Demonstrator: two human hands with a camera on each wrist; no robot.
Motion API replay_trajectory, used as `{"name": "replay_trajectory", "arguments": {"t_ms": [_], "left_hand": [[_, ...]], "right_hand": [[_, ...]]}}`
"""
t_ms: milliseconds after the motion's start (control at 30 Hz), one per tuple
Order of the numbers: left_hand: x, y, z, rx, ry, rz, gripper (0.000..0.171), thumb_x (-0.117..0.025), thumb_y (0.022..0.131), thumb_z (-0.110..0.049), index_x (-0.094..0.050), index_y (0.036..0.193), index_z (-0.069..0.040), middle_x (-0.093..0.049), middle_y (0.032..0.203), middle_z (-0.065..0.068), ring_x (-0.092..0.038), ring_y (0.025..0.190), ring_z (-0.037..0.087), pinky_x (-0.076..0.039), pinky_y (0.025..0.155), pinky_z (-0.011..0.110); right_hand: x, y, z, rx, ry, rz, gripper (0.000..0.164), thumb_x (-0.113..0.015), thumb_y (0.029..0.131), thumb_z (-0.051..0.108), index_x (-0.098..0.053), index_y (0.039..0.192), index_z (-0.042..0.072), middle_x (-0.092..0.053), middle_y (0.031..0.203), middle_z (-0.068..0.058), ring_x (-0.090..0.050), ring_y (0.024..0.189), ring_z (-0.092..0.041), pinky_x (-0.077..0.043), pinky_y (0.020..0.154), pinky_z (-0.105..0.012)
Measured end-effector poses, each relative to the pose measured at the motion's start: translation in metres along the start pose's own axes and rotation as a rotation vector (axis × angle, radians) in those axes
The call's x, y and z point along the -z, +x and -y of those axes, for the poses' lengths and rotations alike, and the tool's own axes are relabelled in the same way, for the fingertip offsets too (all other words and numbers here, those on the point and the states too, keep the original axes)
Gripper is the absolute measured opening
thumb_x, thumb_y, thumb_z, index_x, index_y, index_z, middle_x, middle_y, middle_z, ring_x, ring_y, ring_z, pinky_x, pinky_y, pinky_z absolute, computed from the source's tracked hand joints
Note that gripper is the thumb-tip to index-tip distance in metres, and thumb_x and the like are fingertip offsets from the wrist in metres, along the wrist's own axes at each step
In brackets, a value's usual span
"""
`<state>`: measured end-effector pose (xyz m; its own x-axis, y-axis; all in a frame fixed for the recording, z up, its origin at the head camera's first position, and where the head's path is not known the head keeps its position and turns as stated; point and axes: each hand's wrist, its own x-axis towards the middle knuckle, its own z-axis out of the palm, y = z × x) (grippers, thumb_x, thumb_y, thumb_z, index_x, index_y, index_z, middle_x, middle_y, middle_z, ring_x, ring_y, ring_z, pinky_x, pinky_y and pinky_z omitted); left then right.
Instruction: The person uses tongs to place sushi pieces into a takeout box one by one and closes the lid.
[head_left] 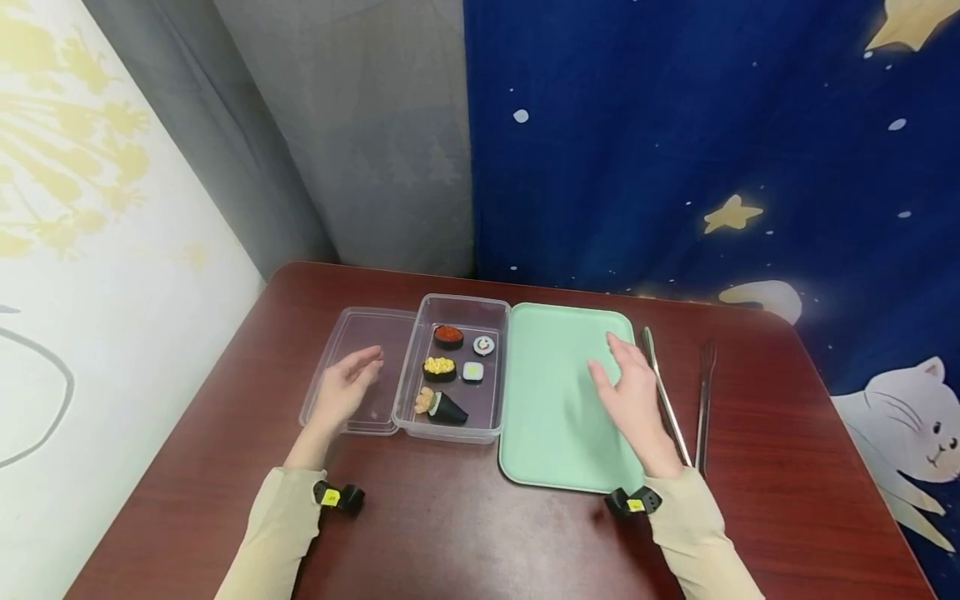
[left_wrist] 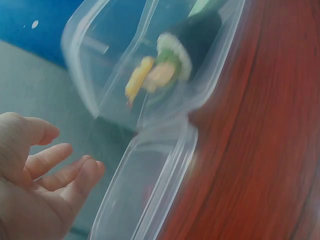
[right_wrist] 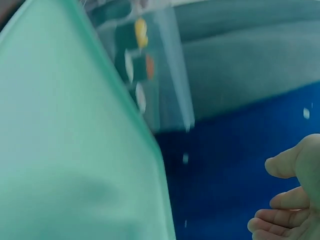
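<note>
My left hand (head_left: pixel 347 387) hovers over the clear plastic lid (head_left: pixel 375 333), its fingers loosely bent around nothing. Over the right side of the green tray (head_left: pixel 555 400) is my right hand (head_left: pixel 626 387), thumb apart from the relaxed fingers and holding nothing. Between the hands stands a clear plastic container (head_left: pixel 487 432). Inside it lie a sushi piece with red roe (head_left: pixel 448 336), one with a yellow topping (head_left: pixel 439 368), a round sushi roll (head_left: pixel 483 345), a squarish roll with a green centre (head_left: pixel 472 372) and a dark hand roll (head_left: pixel 447 408).
Right of the tray lie metal tongs with a green tip (head_left: pixel 667 400) and a long metal utensil (head_left: pixel 704 404). The brown table (head_left: pixel 450 525) ends at curtains along its back (head_left: pixel 675 167). A white wall (head_left: pixel 150 292) stands on the left.
</note>
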<state>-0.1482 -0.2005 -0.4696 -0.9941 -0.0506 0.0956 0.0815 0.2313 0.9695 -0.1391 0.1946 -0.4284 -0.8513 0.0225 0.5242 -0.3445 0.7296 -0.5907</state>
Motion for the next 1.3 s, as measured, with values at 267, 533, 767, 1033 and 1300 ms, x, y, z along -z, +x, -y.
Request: {"name": "replay_trajectory", "arguments": {"t_ms": [267, 533, 767, 1033, 1300], "left_hand": [[0.037, -0.007, 0.008, 0.029, 0.026, -0.051, 0.037, -0.053, 0.095, -0.008, -0.05, 0.127, 0.012, -0.052, 0.125, 0.031, -0.062, 0.101, 0.006, -0.051, 0.083, 0.018], [0.07, -0.016, 0.018, 0.127, 0.194, -0.098, 0.045, -0.054, 0.096, -0.026, -0.051, 0.131, 0.001, -0.054, 0.128, 0.022, -0.059, 0.109, 0.015, -0.047, 0.081, 0.009], [0.083, -0.022, 0.025, 0.136, 0.253, -0.128, 0.045, -0.053, 0.097, -0.028, -0.052, 0.13, 0.001, -0.055, 0.129, 0.02, -0.056, 0.113, 0.015, -0.043, 0.079, 0.004], [0.085, -0.024, 0.033, 0.132, 0.189, -0.142, 0.043, -0.053, 0.097, -0.024, -0.052, 0.13, 0.003, -0.054, 0.128, 0.023, -0.052, 0.096, -0.012, -0.045, 0.081, 0.006], [0.085, -0.023, 0.035, 0.136, 0.307, -0.151, 0.038, -0.053, 0.096, -0.019, -0.054, 0.128, 0.002, -0.057, 0.126, 0.02, -0.054, 0.116, 0.03, -0.042, 0.079, 0.003]], "right_hand": [[-0.03, 0.013, 0.044, 0.099, 0.118, 0.061, 0.048, -0.07, 0.082, 0.006, -0.054, 0.123, -0.012, -0.058, 0.117, -0.028, -0.054, 0.109, -0.04, -0.046, 0.092, -0.051], [-0.061, 0.017, 0.083, 0.165, 0.224, 0.144, 0.048, -0.068, 0.084, 0.007, -0.053, 0.124, -0.012, -0.057, 0.12, -0.027, -0.055, 0.111, -0.037, -0.048, 0.092, -0.047], [-0.085, 0.015, 0.112, 0.238, 0.295, 0.189, 0.046, -0.067, 0.084, 0.009, -0.054, 0.123, -0.012, -0.059, 0.115, -0.026, -0.057, 0.106, -0.036, -0.05, 0.088, -0.046], [-0.111, 0.005, 0.144, 0.258, 0.331, 0.259, 0.046, -0.067, 0.085, 0.011, -0.054, 0.124, -0.01, -0.059, 0.117, -0.024, -0.057, 0.11, -0.033, -0.049, 0.093, -0.042], [-0.143, -0.012, 0.186, 0.209, 0.331, 0.315, 0.049, -0.066, 0.085, 0.014, -0.052, 0.128, -0.006, -0.057, 0.122, -0.02, -0.054, 0.115, -0.029, -0.045, 0.098, -0.036]]}}
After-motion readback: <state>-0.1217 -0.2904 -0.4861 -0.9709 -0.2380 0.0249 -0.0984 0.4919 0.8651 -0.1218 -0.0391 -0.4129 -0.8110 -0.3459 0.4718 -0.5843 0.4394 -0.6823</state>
